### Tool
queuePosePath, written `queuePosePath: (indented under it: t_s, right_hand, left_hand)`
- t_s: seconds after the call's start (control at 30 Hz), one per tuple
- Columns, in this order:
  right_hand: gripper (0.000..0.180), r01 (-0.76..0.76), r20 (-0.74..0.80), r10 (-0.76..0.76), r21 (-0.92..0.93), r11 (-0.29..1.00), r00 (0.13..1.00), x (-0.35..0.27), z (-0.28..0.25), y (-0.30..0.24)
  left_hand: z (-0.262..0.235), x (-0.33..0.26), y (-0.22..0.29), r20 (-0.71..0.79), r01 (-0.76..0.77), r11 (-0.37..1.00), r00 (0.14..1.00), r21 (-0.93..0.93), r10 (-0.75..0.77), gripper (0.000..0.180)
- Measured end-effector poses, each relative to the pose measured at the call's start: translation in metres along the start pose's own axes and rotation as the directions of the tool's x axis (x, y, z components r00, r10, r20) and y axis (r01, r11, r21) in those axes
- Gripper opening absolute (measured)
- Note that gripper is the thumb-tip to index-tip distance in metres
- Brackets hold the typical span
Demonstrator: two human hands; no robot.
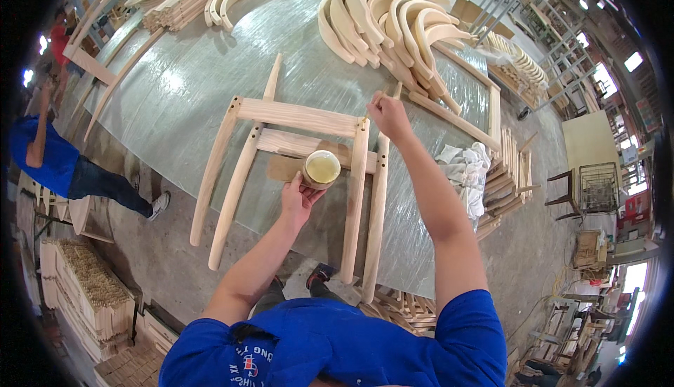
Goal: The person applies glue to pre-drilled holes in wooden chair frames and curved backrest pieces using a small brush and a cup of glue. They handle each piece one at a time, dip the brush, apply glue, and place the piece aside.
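Observation:
My left hand (298, 201) is wrapped round a small round cup (322, 169) of pale yellow liquid, held over the wooden frames. My right hand (389, 115) is closed in a pinch at the upper right corner of a pale wooden chair frame (298, 116). What its fingers hold is too small to make out; a thin tip seems to point down at the corner joint. Dark round holes mark this frame's corners. A second, similar frame (242, 183) lies partly beneath the first, with its legs also toward me.
Both frames lie on a plastic-covered table (168, 127). Curved wooden parts (393, 22) are heaped at the far right, with more wood strips (184, 1) at the far left. White cloths (465, 176) lie at the right edge. A person in blue (49, 155) stands at the left.

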State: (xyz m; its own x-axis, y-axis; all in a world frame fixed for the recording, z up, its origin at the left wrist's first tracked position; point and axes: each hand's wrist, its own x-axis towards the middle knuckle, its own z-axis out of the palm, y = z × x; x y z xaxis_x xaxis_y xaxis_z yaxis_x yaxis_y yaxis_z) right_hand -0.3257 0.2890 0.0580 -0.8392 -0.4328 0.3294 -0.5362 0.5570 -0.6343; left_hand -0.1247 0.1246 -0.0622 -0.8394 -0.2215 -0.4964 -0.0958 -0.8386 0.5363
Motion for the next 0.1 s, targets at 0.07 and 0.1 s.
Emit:
queuePosePath:
  t_s: [0.07, 0.1]
  right_hand:
    - [0.016, 0.009, 0.012, -0.009, 0.011, 1.000, 1.000, 0.0074, -0.0048, 0.0017]
    - [0.019, -0.001, 0.018, 0.001, 0.026, 1.000, 1.000, 0.0093, -0.0037, 0.0014]
  left_hand:
    - [-0.0027, 0.0011, -0.0015, 0.022, 0.010, 1.000, 1.000, 0.006, -0.010, 0.030]
    - [-0.0051, 0.0030, -0.0017, 0.033, 0.011, 1.000, 0.999, 0.010, -0.012, 0.031]
